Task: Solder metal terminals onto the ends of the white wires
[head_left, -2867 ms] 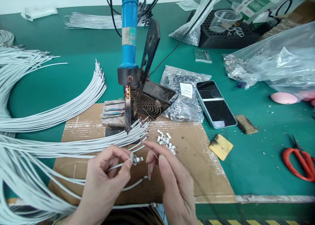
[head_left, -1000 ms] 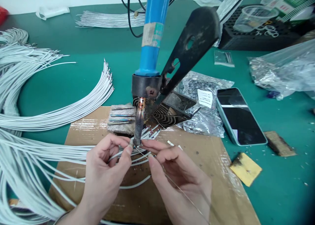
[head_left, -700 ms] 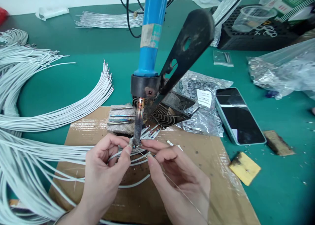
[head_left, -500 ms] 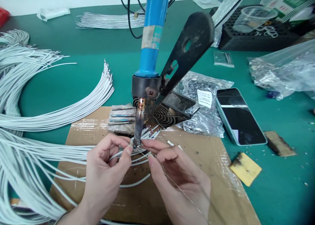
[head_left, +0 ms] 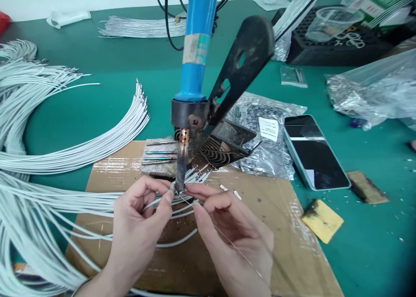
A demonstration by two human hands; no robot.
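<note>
A blue soldering iron (head_left: 196, 45) hangs in a black metal holder (head_left: 242, 58), its darkened tip pointing down between my hands. My left hand (head_left: 138, 219) pinches the end of a white cable just left of the tip; the small part at its fingertips is too tiny to make out. Thin solder wire (head_left: 238, 250) runs through my right hand (head_left: 237, 236), pinched between thumb and fingers, with its end at the iron's tip. White cables (head_left: 97, 197) pass beneath my left hand, and several stripped ends lie behind the tip.
Cardboard (head_left: 279, 227) covers the bench under my hands. Behind stand a grey pad with metal rods (head_left: 159, 156) and a small black fan (head_left: 221, 147). To the right lie a silvery bag (head_left: 276, 154), a phone (head_left: 320, 158) and a scorched yellow sponge (head_left: 323, 221). Bundled white cables (head_left: 81, 149) fill the left.
The whole view has shifted slightly, so the iron and holder appear a little further left. Both hands keep their grips at the tip.
</note>
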